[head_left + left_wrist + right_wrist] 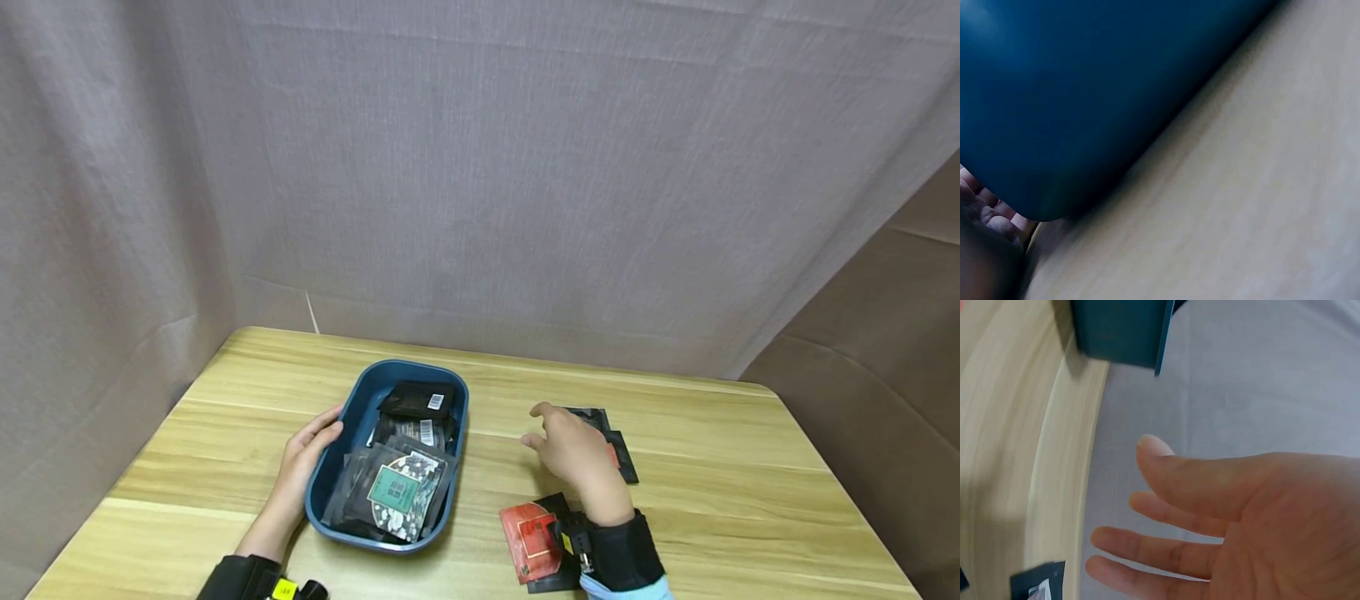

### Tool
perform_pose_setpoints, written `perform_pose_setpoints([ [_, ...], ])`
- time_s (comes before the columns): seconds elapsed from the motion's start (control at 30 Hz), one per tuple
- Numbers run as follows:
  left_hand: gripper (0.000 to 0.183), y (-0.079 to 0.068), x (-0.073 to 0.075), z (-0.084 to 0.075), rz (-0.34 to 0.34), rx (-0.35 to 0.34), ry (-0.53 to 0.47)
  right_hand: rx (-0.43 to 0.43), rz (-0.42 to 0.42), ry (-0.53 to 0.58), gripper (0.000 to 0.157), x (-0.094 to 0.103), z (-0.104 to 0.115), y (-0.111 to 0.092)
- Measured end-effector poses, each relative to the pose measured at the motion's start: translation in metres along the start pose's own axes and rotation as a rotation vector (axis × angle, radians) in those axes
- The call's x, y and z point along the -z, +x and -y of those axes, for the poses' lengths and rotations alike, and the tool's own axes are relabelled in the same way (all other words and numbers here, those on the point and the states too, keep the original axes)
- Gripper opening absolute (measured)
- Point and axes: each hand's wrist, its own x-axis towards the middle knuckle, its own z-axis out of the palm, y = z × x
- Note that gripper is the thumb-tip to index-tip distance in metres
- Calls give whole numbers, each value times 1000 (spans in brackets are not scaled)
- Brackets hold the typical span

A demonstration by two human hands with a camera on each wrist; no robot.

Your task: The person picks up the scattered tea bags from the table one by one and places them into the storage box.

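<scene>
A blue plastic bin [321, 525] stands on the table, holding several dark, flat packets. The top packet [393, 489] carries a green label and a floral print. My left hand [303, 454] rests against the outside of the bin's left wall, its fingertips at the rim. In the left wrist view, the bin's wall [1072, 94] fills much of the frame. To the right of the bin, my right hand [573, 450] hovers with thumb and fingers spread and nothing between them, as the right wrist view also shows. It partly covers some black packets [624, 458].
A red packet [525, 542] lies with black ones near my right wrist, partly hidden by the wrist strap. The wooden table [750, 500] ends at a grey cloth [480, 183] behind it, and cloth also hangs at both sides.
</scene>
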Motion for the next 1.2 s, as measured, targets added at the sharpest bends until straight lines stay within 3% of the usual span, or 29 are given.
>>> perform_pose_setpoints([
  [0.23, 53, -1, 0, 0, 1, 1, 2, -42, 1, 1, 47, 4, -14, 1],
  [0.7, 52, 0, 0, 0, -6, 2, 2, -212, -22, 36, 78, 8, -48, 2],
  [0.93, 53, -1, 0, 0, -3, 1, 6, -271, 29, 7, 92, 3, -61, 5],
  [1.2, 52, -1, 0, 0, -8, -3, 0, -283, 86, -16, 94, -5, -62, 8],
])
